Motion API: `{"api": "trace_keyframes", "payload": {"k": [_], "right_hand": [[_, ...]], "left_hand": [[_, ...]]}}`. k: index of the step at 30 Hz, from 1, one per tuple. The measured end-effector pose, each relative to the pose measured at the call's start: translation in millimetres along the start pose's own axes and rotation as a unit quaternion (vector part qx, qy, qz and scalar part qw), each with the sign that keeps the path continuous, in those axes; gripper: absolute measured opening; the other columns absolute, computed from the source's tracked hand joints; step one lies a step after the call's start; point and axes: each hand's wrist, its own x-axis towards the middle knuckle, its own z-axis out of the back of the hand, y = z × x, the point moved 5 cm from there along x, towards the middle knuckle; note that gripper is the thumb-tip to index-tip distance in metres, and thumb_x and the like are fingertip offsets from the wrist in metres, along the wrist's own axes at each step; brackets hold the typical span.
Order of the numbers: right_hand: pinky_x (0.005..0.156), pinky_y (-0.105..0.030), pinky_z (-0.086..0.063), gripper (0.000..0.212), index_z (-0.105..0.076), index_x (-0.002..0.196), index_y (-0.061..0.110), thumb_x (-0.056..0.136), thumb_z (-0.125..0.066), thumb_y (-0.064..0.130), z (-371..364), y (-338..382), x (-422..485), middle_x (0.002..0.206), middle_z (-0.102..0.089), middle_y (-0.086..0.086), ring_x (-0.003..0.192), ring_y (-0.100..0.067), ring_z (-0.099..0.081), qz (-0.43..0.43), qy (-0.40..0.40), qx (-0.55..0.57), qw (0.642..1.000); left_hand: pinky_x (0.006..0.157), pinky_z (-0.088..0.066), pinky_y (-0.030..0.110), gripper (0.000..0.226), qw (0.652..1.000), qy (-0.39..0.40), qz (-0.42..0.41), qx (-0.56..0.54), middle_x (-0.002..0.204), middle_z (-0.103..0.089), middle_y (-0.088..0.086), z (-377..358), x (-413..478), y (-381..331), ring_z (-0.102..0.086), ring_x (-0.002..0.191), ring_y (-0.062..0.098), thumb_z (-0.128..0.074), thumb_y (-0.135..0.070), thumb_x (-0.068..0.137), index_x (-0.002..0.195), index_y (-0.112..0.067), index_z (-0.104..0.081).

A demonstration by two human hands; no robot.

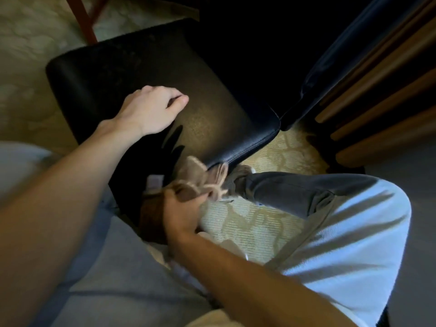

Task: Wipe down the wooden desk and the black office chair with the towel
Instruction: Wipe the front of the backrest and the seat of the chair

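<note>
The right hand is clenched round a bunched brown towel, holding it against the near edge of the black office chair. The left hand rests on top of the seat, up from the towel, with fingers loosely bent and grasping nothing. It looks to be steadying the chair. I judge the chair to be the step in hand, with the seat's edge under the cloth. The towel is blurred, which suggests a stroke. The next move calls for drawing the towel along that edge or up onto the flat of the seat, then on to the padded backrest at the right. Whether the desk is done I cannot tell. Wooden slats stand beyond the backrest, and patterned carpet lies below.
</note>
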Motion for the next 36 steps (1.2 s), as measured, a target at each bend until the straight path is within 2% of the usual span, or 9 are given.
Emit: {"api": "trace_keyframes", "payload": {"k": [2,7,10,17,22,24,26,29,36], "right_hand": [[0.111,-0.034,-0.041,0.118,0.011,0.160,0.018,0.080,-0.073,0.040,-20.6,-18.6,-12.1,0.143,-0.053,-0.010,0.130,-0.030,-0.054,-0.031,0.078,0.027,0.996],[0.087,-0.041,-0.060,0.087,-0.046,0.142,0.020,0.061,-0.079,0.022,27.7,1.6,9.3,0.114,-0.070,-0.008,0.100,-0.026,-0.072,0.006,0.053,0.169,0.984],[0.088,-0.027,-0.050,0.088,-0.028,0.155,0.023,0.082,-0.078,0.017,88.7,45.6,42.6,0.129,-0.062,-0.006,0.110,-0.022,-0.065,0.075,-0.067,0.188,0.977],[0.114,-0.048,-0.037,0.104,0.000,0.161,0.025,0.088,-0.072,0.044,46.1,49.1,27.5,0.158,-0.026,-0.020,0.138,-0.044,-0.042,0.036,-0.105,-0.007,0.994],[0.110,-0.040,-0.039,0.120,0.014,0.160,0.027,0.082,-0.075,0.046,-23.4,-8.9,-18.4,0.150,-0.041,-0.019,0.133,-0.038,-0.050,-0.076,-0.034,0.059,0.995],[0.108,-0.036,-0.045,0.111,-0.007,0.161,0.020,0.079,-0.081,0.036,-25.9,-11.8,-18.9,0.142,-0.054,-0.015,0.128,-0.030,-0.057,-0.085,0.007,0.139,0.987],[0.100,-0.037,-0.054,0.083,-0.040,0.147,0.016,0.077,-0.084,0.021,-0.8,-3.1,-10.6,0.124,-0.067,-0.010,0.113,-0.026,-0.067,-0.047,0.010,0.205,0.978],[0.103,-0.041,-0.053,0.059,-0.052,0.125,0.025,0.077,-0.084,0.018,62.7,41.2,9.7,0.115,-0.069,-0.007,0.105,-0.024,-0.069,0.041,-0.049,0.261,0.963],[0.111,-0.030,-0.043,0.084,-0.039,0.150,0.026,0.074,-0.073,0.022,225.8,230.2,-13.0,0.133,-0.062,0.005,0.120,-0.008,-0.059,0.428,-0.193,0.153,0.869]], "left_hand": [[0.098,-0.047,0.047,0.045,1.000,-0.020,-0.008,-0.006,0.130,-0.069,0.005,7.3,-5.7,0.5,-0.060,0.122,0.037,-0.037,-0.058,0.104,0.134,-0.037,-0.063],[0.096,-0.048,0.047,0.048,0.999,-0.025,-0.007,0.030,0.131,-0.069,0.005,16.2,-20.0,16.4,-0.062,0.120,0.035,-0.035,-0.059,0.105,0.136,-0.034,-0.062],[0.096,-0.048,0.048,0.047,0.999,-0.027,-0.005,0.023,0.131,-0.068,0.005,20.7,-18.5,16.0,-0.062,0.120,0.037,-0.035,-0.059,0.105,0.136,-0.036,-0.062],[0.093,-0.048,0.045,0.049,0.998,-0.049,-0.026,-0.024,0.128,-0.070,0.006,25.9,-7.8,4.5,-0.063,0.118,0.035,-0.036,-0.060,0.104,0.136,-0.034,-0.063],[0.096,-0.049,0.049,0.046,1.000,-0.011,0.002,0.002,0.129,-0.069,0.012,5.1,-12.1,14.9,-0.061,0.118,0.042,-0.039,-0.059,0.103,0.133,-0.035,-0.065],[0.095,-0.049,0.049,0.046,1.000,-0.004,0.007,0.015,0.129,-0.069,0.013,-1.8,-14.5,19.3,-0.061,0.118,0.043,-0.039,-0.060,0.102,0.132,-0.036,-0.065],[0.094,-0.049,0.049,0.047,1.000,0.001,0.014,0.021,0.129,-0.069,0.012,-3.4,-15.9,23.0,-0.062,0.118,0.043,-0.038,-0.062,0.102,0.133,-0.037,-0.064],[0.096,-0.049,0.049,0.047,1.000,0.006,0.016,0.011,0.131,-0.069,0.009,-2.5,-10.3,22.3,-0.062,0.120,0.041,-0.038,-0.062,0.102,0.134,-0.038,-0.063],[0.108,-0.046,0.042,0.043,0.994,0.043,-0.006,-0.103,0.129,-0.071,-0.001,-19.1,4.6,-3.3,-0.061,0.127,0.029,-0.046,-0.057,0.101,0.131,-0.034,-0.068]]}}
